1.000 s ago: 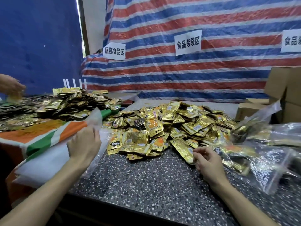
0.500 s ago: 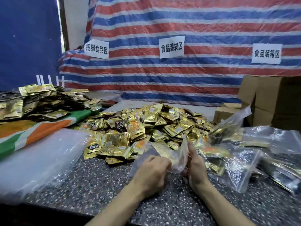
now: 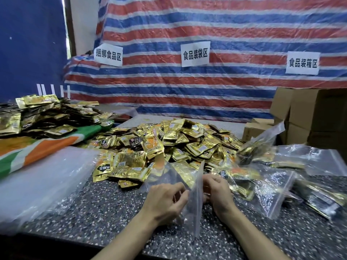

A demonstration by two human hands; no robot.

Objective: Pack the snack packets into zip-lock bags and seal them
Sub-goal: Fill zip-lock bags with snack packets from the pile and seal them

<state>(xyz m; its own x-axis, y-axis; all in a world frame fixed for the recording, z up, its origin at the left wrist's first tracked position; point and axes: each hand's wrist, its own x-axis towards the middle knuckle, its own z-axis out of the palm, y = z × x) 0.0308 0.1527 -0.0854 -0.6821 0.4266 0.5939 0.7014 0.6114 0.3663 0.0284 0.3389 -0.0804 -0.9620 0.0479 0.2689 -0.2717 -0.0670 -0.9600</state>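
Observation:
A heap of gold snack packets (image 3: pixel 169 145) covers the middle of the speckled table (image 3: pixel 97 209). Just in front of it I hold an empty clear zip-lock bag (image 3: pixel 191 199) upright between both hands. My left hand (image 3: pixel 165 201) pinches the bag's left side with curled fingers. My right hand (image 3: pixel 217 192) grips its right side. The bag's open edge points up toward the heap. Several filled zip-lock bags (image 3: pixel 272 184) lie to the right.
A stack of clear empty bags (image 3: pixel 41 181) lies at the left on an orange, green and white cloth (image 3: pixel 47 145). A second pile of packets (image 3: pixel 43 117) sits far left. Cardboard boxes (image 3: pixel 308 117) stand at the back right. A striped tarp with paper signs hangs behind.
My left hand brought a clear bag from the left stack to the middle, and my right hand joined it. Both hands now hold the bag closer to me and more upright.

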